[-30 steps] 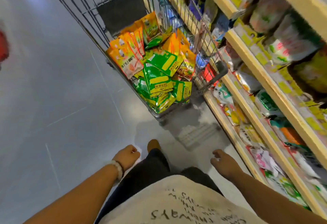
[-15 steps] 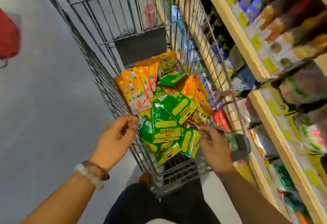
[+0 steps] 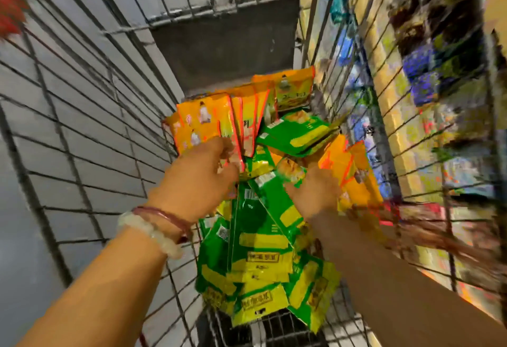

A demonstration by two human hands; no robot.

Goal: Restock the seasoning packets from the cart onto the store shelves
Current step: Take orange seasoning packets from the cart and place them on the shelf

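Observation:
A wire cart (image 3: 90, 116) holds a heap of seasoning packets. Orange packets (image 3: 203, 119) stand upright at the back left, and green and yellow packets (image 3: 260, 239) are piled at the front. My left hand (image 3: 200, 179), with bracelets at the wrist, is inside the cart, its fingers curled onto the lower edge of the upright orange packets. Reaching in beside it, my right hand (image 3: 315, 193) sits between a green packet and more orange packets (image 3: 348, 171). Its fingers are buried among them and blurred.
Store shelves (image 3: 389, 116) packed with goods run along the right, seen blurred through the cart's right wall. A dark panel (image 3: 225, 45) forms the cart's far end. Grey floor shows through the left wall, and something red (image 3: 11, 4) is at the upper left.
Both hands have moved from the cart's near rim forward and down into the packets. The view has closed in on the cart.

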